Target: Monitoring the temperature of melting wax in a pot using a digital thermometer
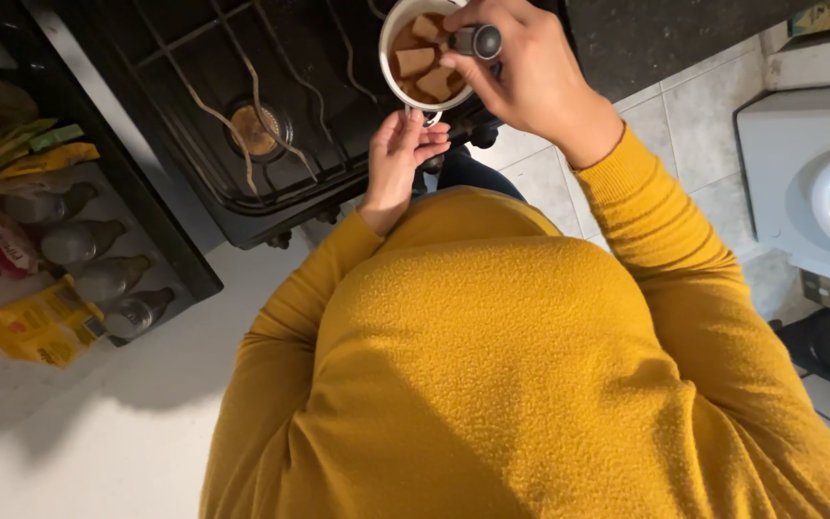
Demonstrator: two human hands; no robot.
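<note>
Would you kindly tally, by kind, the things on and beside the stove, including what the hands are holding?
White pot, gripped by the left hand at its handle: 1
Dark-handled utensil in the right hand: 1
Pale chunks visible in the pot's brown liquid: 3
Bottles beside the stove: 4
Yellow packet: 1
Total: 10

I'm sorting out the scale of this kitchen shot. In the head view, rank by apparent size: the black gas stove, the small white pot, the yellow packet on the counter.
1. Black gas stove, by far the largest.
2. Yellow packet and small white pot: they look about alike, and the right hand covers part of the pot, so I won't rank them.
</note>
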